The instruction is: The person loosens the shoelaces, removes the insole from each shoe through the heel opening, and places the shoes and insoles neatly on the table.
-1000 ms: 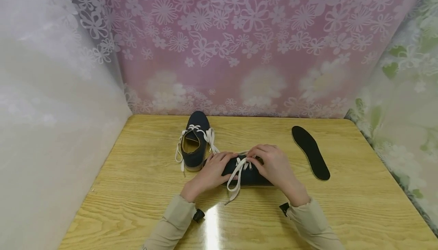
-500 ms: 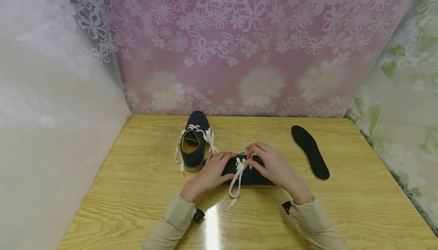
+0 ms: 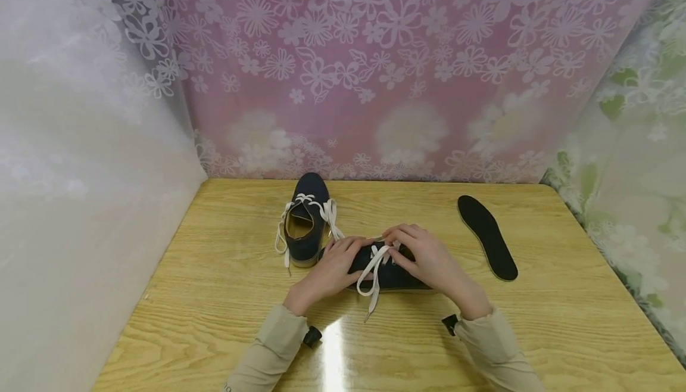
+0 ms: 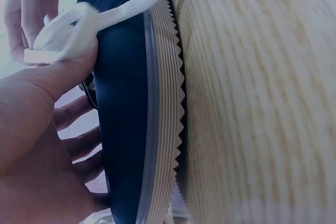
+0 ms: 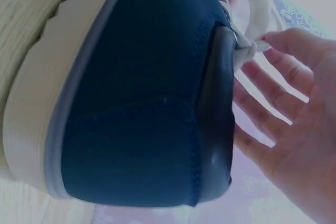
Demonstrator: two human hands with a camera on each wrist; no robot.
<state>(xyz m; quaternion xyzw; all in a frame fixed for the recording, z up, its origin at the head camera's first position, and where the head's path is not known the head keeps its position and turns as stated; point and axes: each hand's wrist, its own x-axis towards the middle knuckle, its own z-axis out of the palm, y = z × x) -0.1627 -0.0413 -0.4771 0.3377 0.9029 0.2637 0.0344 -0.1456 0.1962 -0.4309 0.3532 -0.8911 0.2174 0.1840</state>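
While the left hand (image 3: 333,267) curls round the navy shoe (image 3: 387,271) on the bench (image 3: 214,296), the right hand (image 3: 429,258) pinches its white lace (image 3: 370,276) at the eyelets.

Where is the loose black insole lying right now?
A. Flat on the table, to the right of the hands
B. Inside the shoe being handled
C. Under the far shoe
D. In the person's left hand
A: the black insole lies flat on the wooden table, apart from the near shoe that both hands work on.
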